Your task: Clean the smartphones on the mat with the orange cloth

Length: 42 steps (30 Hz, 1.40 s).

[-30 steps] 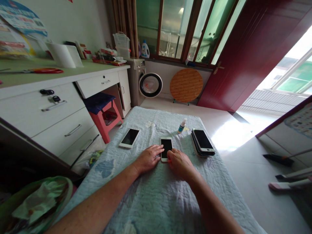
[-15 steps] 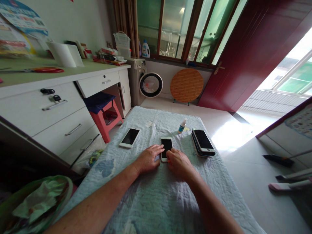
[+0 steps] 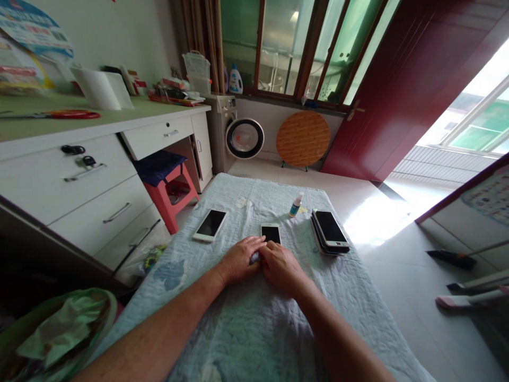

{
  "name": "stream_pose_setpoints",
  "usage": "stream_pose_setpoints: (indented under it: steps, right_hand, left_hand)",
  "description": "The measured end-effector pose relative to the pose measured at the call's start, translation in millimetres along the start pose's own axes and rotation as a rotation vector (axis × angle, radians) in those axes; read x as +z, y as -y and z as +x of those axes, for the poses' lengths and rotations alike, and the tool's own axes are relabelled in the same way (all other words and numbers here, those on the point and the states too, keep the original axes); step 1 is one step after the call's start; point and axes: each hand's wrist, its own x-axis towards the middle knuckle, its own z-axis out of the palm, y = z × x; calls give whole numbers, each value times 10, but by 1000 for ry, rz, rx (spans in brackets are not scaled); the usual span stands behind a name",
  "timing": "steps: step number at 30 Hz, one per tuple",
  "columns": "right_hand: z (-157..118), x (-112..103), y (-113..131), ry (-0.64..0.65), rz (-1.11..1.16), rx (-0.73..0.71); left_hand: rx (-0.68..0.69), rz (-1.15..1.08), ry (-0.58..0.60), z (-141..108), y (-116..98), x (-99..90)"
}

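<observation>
A white phone with a black screen [image 3: 271, 233] lies on the cloth-covered table [image 3: 238, 334], its lower part hidden by my hands. My left hand [image 3: 240, 258] rests at its left side, fingers stretched toward the screen. My right hand [image 3: 281, 269] is closed over the lower part, fingertips touching my left fingers. Between the hands shows a small greyish patch [image 3: 254, 257], too hidden to name. Another white phone [image 3: 210, 225] lies at the left. To the right stand a small spray bottle [image 3: 296, 206] and a stack of phones [image 3: 331, 232].
A green bin [image 3: 107, 318] with wrappers is at the lower left. Beyond the table's left edge are a red stool [image 3: 165, 204] and a desk with drawers [image 3: 103, 185]. Behind are an open washing machine [image 3: 225, 132] and a round wooden board [image 3: 303, 138]. A broom [image 3: 453, 258] is on the right.
My right hand has moved left and closer to my left hand, now covering the phone's lower half. The greyish patch has come into view between the hands.
</observation>
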Motion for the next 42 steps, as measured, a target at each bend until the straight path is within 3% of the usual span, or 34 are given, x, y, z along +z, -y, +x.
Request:
stream_pose_setpoints:
  steps: [20,32,35,40,42]
  right_hand:
    - [-140,-207,-277,105,-49,143]
    - [-144,-204,-382,76,12,58]
    - [-130,-193,-410,31,42,84]
    - [-70,-115,-413,-213,166,156]
    - [-49,-79,-392,-246,208,156]
  left_hand:
    - [-30,33,-40,16,-21,19]
    - [-12,33,-35,6,-16,16]
    - [0,29,-40,-2,0,23]
    - [19,29,-44,-11,25,38]
    - [8,38,-47,-11,21,38]
